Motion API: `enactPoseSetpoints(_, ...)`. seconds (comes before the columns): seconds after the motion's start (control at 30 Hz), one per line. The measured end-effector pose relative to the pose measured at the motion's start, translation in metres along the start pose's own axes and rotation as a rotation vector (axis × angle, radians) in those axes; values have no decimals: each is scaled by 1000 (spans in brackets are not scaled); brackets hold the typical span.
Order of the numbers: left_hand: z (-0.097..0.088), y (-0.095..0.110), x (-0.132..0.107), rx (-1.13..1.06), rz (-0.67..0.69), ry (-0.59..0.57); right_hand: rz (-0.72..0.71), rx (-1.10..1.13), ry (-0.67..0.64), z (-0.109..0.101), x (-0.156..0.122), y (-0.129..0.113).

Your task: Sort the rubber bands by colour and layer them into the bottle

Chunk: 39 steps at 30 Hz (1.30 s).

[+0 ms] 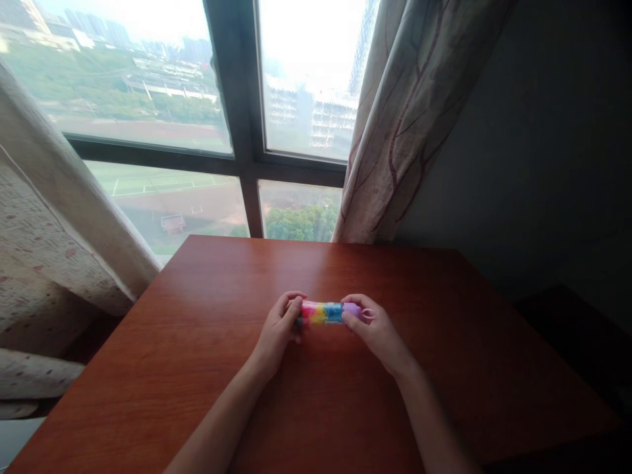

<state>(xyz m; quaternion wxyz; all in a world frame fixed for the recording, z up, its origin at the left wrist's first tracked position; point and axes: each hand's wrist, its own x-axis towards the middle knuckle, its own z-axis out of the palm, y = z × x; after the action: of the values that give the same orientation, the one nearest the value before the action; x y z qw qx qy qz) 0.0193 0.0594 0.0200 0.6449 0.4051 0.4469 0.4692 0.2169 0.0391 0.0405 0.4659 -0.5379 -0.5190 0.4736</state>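
Between my two hands lies a clear tube with bands of pink, yellow and blue contents (320, 313), held sideways over the wooden table (197, 368). My left hand (284, 321) is closed round its left end, thumb along the near side. The fingers of my right hand (370, 326) pinch the purple cap (351, 309) at the right end. A pale pink loop (368, 314) sticks out of the cap beside my right palm. The tube's left end is hidden by my left fingers. I cannot tell what the small coloured pieces inside are.
The reddish-brown table reaches to a large window with a dark frame (241, 118). Patterned curtains hang on the left (59, 217) and on the right (395, 125). A dark wall (523, 151) stands at the right.
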Motion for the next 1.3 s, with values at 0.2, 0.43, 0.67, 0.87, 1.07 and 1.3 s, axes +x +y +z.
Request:
enactPoseSetpoints(0.2, -1, 3, -3, -64, 124, -122, 73, 41, 88, 12, 6, 9)
enactPoseSetpoints(0.43, -5, 1, 0, -2, 236, -30, 105, 73, 67, 24, 7, 11)
enactPoseSetpoints(0.67, -3, 2, 0, 28, 72, 149, -111, 51, 64, 25, 2, 1)
enactPoseSetpoints(0.87, -3, 0, -1, -42, 220, -41, -77, -76, 235, 22, 10, 8)
enactPoseSetpoints(1.07, -8, -3, 3, 7, 327, -62, 54, 49, 212, 23, 14, 13)
enactPoseSetpoints(1.3, -6, 4, 3, -126, 166, 204, -130, 61, 57, 30, 10, 4)
